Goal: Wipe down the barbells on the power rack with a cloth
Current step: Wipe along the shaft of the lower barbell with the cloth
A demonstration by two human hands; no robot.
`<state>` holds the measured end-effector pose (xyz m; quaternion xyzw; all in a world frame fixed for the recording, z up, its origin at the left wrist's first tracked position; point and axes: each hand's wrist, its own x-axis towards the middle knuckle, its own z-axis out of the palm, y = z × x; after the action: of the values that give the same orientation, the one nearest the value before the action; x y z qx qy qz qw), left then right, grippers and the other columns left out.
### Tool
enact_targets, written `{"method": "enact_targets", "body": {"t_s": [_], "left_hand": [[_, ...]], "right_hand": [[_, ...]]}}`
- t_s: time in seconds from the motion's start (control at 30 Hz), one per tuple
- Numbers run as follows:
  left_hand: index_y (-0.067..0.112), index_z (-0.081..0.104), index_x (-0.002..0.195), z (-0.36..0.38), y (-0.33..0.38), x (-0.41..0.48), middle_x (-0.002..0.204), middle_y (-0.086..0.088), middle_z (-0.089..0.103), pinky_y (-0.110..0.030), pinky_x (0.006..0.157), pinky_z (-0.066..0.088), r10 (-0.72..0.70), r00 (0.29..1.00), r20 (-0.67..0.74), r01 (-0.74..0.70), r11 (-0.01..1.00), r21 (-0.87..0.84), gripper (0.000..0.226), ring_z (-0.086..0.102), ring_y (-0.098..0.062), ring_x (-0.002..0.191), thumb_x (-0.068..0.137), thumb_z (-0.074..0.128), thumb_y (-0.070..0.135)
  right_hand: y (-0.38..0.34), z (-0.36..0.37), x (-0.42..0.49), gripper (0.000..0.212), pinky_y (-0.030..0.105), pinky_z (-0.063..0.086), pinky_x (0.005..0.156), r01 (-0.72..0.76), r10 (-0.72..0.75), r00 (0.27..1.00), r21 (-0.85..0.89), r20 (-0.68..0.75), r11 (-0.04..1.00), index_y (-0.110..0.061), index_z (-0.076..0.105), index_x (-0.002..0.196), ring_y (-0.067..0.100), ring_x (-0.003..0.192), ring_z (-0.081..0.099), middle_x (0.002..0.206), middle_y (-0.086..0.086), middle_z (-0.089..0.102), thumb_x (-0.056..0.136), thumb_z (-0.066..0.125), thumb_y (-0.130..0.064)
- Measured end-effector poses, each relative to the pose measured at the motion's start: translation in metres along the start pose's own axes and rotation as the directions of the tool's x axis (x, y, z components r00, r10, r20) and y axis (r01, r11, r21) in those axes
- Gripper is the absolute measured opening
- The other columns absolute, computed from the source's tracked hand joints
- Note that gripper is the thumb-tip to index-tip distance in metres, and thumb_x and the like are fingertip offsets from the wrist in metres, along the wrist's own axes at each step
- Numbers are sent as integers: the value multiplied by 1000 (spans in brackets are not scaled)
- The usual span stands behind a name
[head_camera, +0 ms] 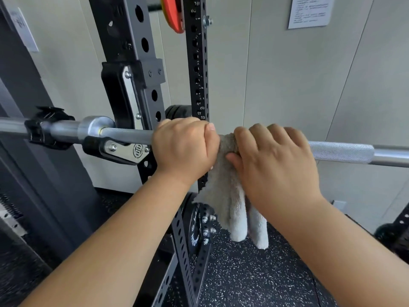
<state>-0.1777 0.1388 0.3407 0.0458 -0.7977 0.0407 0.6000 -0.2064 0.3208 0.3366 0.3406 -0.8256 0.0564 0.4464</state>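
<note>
A steel barbell (340, 151) lies across the frame, resting on the J-hook (119, 149) of the black power rack (130, 52). My left hand (186, 147) grips the knurled shaft just right of the hook. A grey-beige cloth (228, 196) is draped over the bar and hangs down below it. My right hand (274, 165) is wrapped over the cloth and the bar, fingers curled over the top and thumb pressing the cloth from the front. A black collar clamp (46, 127) sits on the bar's sleeve at the left.
A second perforated upright (199, 63) stands behind the bar. An orange plate (174, 14) hangs above, and black plates (197, 227) are stored low on the rack. Speckled rubber floor (254, 273) lies below. A paper notice (309, 12) is on the wall.
</note>
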Motion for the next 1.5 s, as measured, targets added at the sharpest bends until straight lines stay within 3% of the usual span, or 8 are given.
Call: {"method": "enact_targets", "body": {"t_s": [0.23,0.47,0.87,1.0,1.13,1.23,1.33,1.5], "left_hand": [[27,34,60,1,-2,0,57,11,29,-31,63,25,-7,1000,16,7,1000,-3,32,28,-20,53,91,39,25],[27,34,62,2,1,-1,60,12,31,-32,66,26,-21,1000,24,20,1000,6,30,28,-19,57,92,38,26],[27,35,61,1,1,-1,58,10,31,-32,63,30,-12,1000,-1,12,1000,6,32,29,-19,54,93,38,24],[25,31,58,1,1,-1,56,10,27,-31,63,27,-5,1000,3,5,1000,0,36,27,-21,52,93,37,22],[25,30,58,1,1,-2,56,10,27,-32,64,29,-14,1000,0,14,1000,8,36,27,-21,52,93,37,22],[25,33,59,2,3,-1,57,10,30,-35,65,38,-34,999,6,34,999,12,33,28,-21,54,91,38,24],[25,32,59,2,4,0,57,10,27,-34,64,34,-35,999,4,35,999,25,33,27,-21,54,91,37,23],[26,31,59,1,2,0,58,11,26,-32,64,28,-4,1000,15,3,999,38,34,27,-21,53,93,36,23]], "right_hand": [[19,-25,4,32,55,37,111,-26,29,966,-14,257,1000,-25,60,120,33,104,63,99,-1,68,97,55,-45],[-5,-13,25,40,34,28,59,23,-31,994,79,103,997,-14,54,76,32,56,57,65,7,57,100,38,-41],[30,-20,27,56,34,32,65,23,-29,991,46,131,999,-26,63,96,28,81,50,77,-2,48,102,12,-47],[12,-2,42,28,35,29,62,-88,81,995,146,53,985,-21,66,111,33,86,57,83,3,56,103,42,-32],[6,5,18,27,37,39,58,-61,99,980,213,-172,975,-15,64,89,31,65,57,72,1,60,106,49,-30],[8,8,-2,20,44,45,75,67,-43,984,134,-175,989,-14,67,106,32,76,60,87,2,65,105,51,-24],[8,7,4,6,39,36,61,78,-72,993,60,-98,995,-13,66,96,31,65,53,79,2,62,92,64,-18],[1,-20,43,58,14,14,55,2,-14,997,151,75,989,-19,26,54,19,44,20,48,-1,22,65,83,-11]]}}
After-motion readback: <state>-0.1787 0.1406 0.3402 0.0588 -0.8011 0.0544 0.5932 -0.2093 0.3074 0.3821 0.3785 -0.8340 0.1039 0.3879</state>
